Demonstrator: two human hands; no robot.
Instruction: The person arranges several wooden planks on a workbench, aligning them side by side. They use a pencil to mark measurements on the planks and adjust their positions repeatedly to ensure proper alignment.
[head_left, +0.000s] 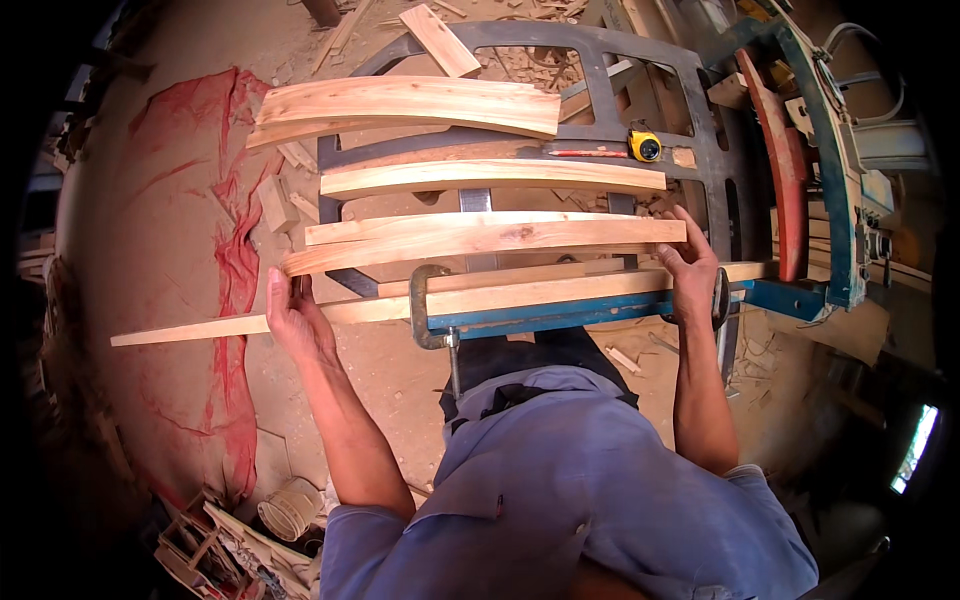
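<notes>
Across the dark metal frame (pixel 600 75), three planks (pixel 400 103) are already lying toward twelve o'clock while the person is handling a fourth plank (pixel 490 240), its long axis running nine to three. The left hand (pixel 295 320) is gripping its nine o'clock end, fingers curled, and the right hand (pixel 693 272) is clasping its three o'clock end above the clamp (pixel 430 310).

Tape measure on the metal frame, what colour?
Yellow with a black centre; the tape measure shows in the head view, lying on the dark metal frame.
</notes>
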